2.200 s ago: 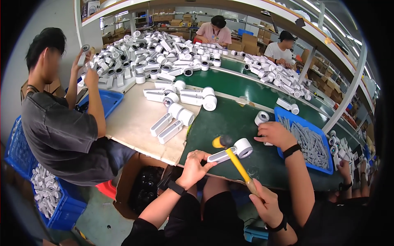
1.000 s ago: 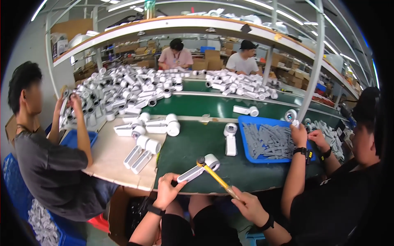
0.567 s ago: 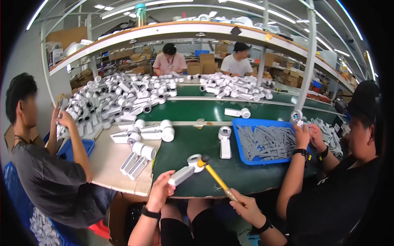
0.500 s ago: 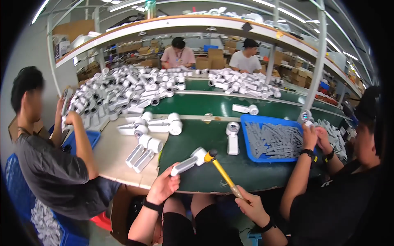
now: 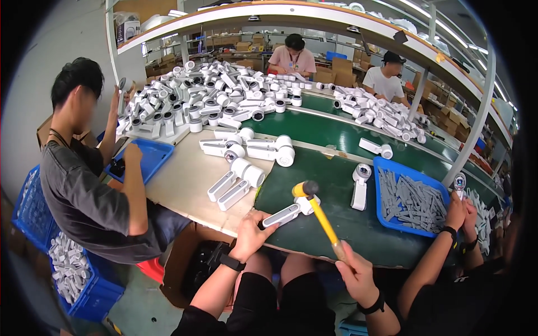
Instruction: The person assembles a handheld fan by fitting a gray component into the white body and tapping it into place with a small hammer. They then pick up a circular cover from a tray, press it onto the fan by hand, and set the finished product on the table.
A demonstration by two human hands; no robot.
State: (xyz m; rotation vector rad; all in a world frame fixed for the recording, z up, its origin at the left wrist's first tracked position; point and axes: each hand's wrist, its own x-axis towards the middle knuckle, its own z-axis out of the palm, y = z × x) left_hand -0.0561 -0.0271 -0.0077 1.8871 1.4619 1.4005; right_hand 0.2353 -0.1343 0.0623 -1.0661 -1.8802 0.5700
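My left hand grips the handle end of a white handheld device with a round head and a grey strip along its handle. The device is at the near edge of the green worktop. In my right hand is a small hammer with a yellow shaft and a black-and-yellow head. That head overlaps the device's round end in view; whether they touch I cannot tell. To the right, a similar device lies on the green surface. Several more white devices rest on the beige board to the left.
A blue tray of grey strips stands at the right, beside a co-worker's hands. At the left, another co-worker sits by a blue tray. A large pile of white devices lies behind, under an overhead shelf.
The view has swung left, so the scene sits further right. The hammer's head has lifted from beside the device's round end to higher over it. Both hands keep their holds.
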